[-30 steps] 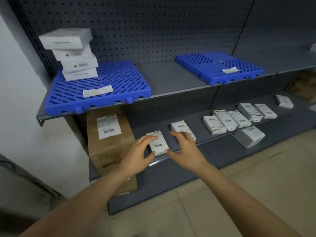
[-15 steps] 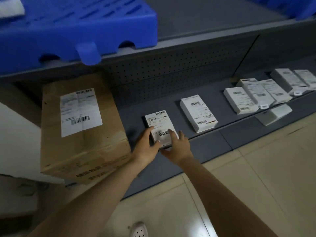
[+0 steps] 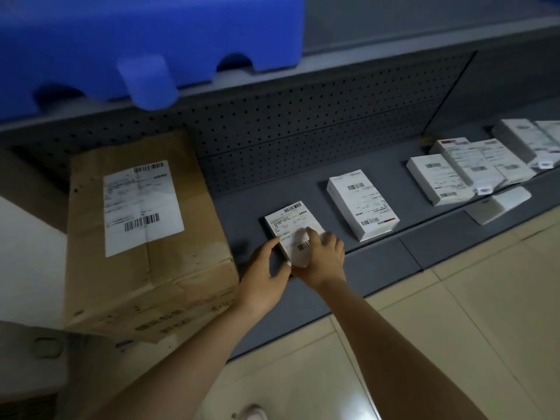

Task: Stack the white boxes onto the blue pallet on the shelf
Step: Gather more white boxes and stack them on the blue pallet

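A small white box (image 3: pixel 291 221) with barcode labels lies on the grey lower shelf (image 3: pixel 378 247), near its front edge. My left hand (image 3: pixel 263 274) grips its near-left corner, thumb under the front edge. My right hand (image 3: pixel 321 259) holds its near-right side, fingers lying over the top. Another white box (image 3: pixel 360 203) lies flat just to the right. Several more white boxes (image 3: pixel 460 174) sit further right on the same shelf. The blue pallet (image 3: pixel 145 40) is on the upper shelf at top left; only its blurred front edge and a foot show.
A large brown cardboard carton (image 3: pixel 142 237) with a shipping label stands close to the left of the held box. The perforated grey back panel (image 3: pixel 318 128) runs behind. One white box (image 3: pixel 500 204) lies below the shelf edge on the right. Beige tiled floor (image 3: pixel 454 328) lies below.
The view has dropped and moved closer to the lower shelf. Both hands went from hovering around the small white box to closing on its near end.
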